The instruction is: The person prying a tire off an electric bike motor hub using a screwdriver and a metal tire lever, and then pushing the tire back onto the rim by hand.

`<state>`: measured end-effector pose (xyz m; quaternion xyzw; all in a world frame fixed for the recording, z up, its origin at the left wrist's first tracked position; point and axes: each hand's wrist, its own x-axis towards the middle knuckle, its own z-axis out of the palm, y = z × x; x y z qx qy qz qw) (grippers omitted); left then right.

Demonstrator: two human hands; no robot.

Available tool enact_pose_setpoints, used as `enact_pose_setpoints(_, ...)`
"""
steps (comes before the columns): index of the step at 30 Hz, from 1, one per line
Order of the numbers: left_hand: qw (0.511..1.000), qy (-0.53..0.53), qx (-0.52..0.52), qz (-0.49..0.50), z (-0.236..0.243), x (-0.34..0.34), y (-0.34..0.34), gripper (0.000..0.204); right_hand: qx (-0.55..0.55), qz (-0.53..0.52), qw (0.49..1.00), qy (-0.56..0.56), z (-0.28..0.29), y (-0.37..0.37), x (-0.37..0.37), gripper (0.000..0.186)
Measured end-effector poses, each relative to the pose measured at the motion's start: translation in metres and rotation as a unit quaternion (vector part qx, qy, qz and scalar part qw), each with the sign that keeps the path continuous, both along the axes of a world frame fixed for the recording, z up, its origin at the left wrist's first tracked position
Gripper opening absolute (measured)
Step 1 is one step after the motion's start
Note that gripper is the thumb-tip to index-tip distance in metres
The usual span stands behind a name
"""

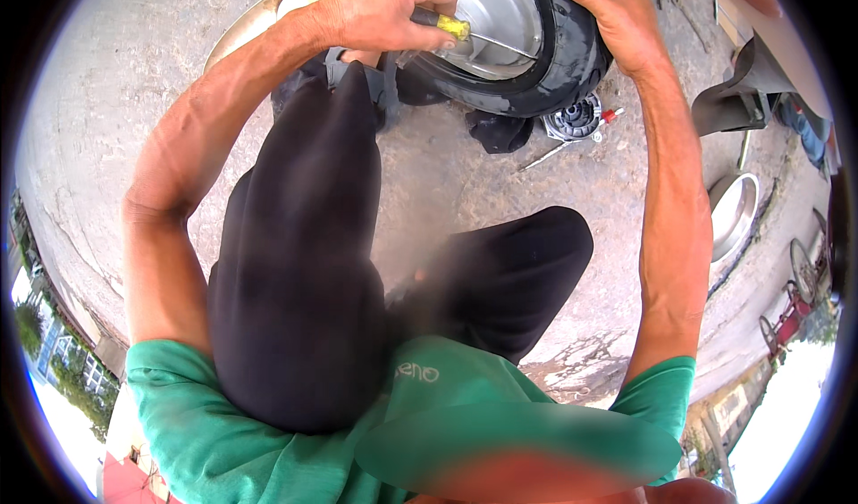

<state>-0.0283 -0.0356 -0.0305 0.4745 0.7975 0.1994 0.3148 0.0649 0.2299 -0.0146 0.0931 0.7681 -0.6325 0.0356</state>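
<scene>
My left hand [380, 11] is closed around the black-and-yellow handle of a screwdriver [454, 28]. Its thin metal shaft slants across the silver wheel rim [502, 8], and the tip meets the edge where rim and black tire [572, 62] come together. At the tire's far right side, my right hand [617, 12] grips it with the thumb laid over the tread; the other fingers are mostly hidden behind the rubber. The upper part of the wheel runs out of the picture.
A round finned metal part [576, 118] with a red piece lies beside the tire. An oval basin [241, 29] is at the far left. On the right are a black curved panel [737, 93], a round pale ring [735, 214] and scattered tools [679, 4].
</scene>
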Motion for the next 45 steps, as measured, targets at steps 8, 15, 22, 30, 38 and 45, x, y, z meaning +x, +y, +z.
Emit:
enact_pose_setpoints(8, 0.997, 0.040, 0.064, -0.012, 0.003, 0.009, 0.013, 0.029, 0.005, 0.003, 1.000, -0.011, 0.008, -0.001, -0.001, 0.061)
enact_pose_setpoints(15, 0.991, -0.097, 0.017, 0.091, 0.006, 0.059, 0.003, 0.036, 0.025, -0.007, 1.000, -0.017, 0.008, 0.000, 0.000, 0.057)
enact_pose_setpoints(22, 0.878, -0.418, -0.145, 0.185, 0.043, 0.086, 0.027, 0.047, 0.057, -0.025, 0.997, -0.045, 0.017, -0.002, 0.004, 0.054)
enact_pose_setpoints(30, 0.775, -0.512, -0.111, 0.352, 0.071, 0.140, 0.085, 0.035, 0.108, -0.009, 0.993, -0.046, 0.022, -0.001, 0.001, 0.054)
enact_pose_setpoints(38, 0.775, -0.517, -0.079, 0.354, 0.033, 0.167, 0.093, 0.042, 0.123, -0.032, 0.992, -0.020, 0.015, 0.000, 0.005, 0.051)
enact_pose_setpoints(45, 0.785, -0.514, -0.055, 0.341, 0.018, 0.171, 0.089, 0.044, 0.014, -0.009, 0.998, -0.068, 0.010, 0.005, 0.005, 0.061)
